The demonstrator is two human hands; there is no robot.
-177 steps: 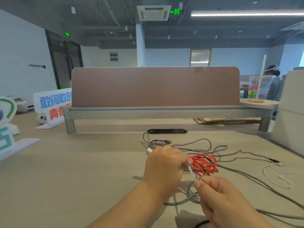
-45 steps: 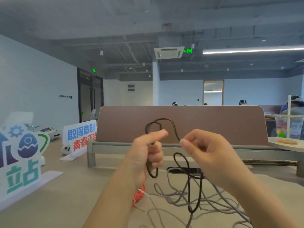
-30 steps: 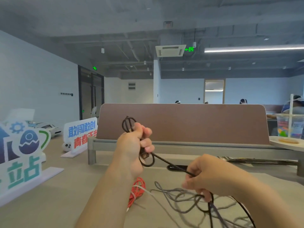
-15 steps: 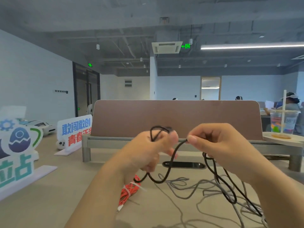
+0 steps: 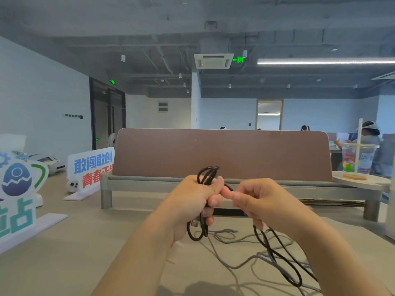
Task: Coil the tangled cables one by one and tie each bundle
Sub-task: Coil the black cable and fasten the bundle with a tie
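Both hands were raised above the desk [image 5: 74, 248], close together, fingertips nearly touching.

Left hand [image 5: 192, 201]: fist closed round a coil of black cable [image 5: 208, 174]. Several loops stuck out above the thumb, and more hung out below the fist with a plug end beside them.

Right hand [image 5: 263, 204]: fingers curled, thumb and forefinger pinching the same black cable just beside the left thumb. The uncoiled run dropped from under this palm into a long slack loop low on the right. Couldn't tell whether that loop touched the desk.

Grey cables [image 5: 235, 267] lay loose and tangled on the desk under and behind the hands, crossing the black loop in view. Couldn't tell whether they were actually snagged with it.

Background:
- Brown partition panel [image 5: 213, 152] on a grey rail across the far edge of the desk.
- Dark cable slot [image 5: 229, 212] in the desk, partly hidden by the hands.
- Clear plastic cup [image 5: 359, 161] with a straw on a round stand to the right.
- Printed standee signs [image 5: 92, 167] on the left.
- People seated far behind the panel.
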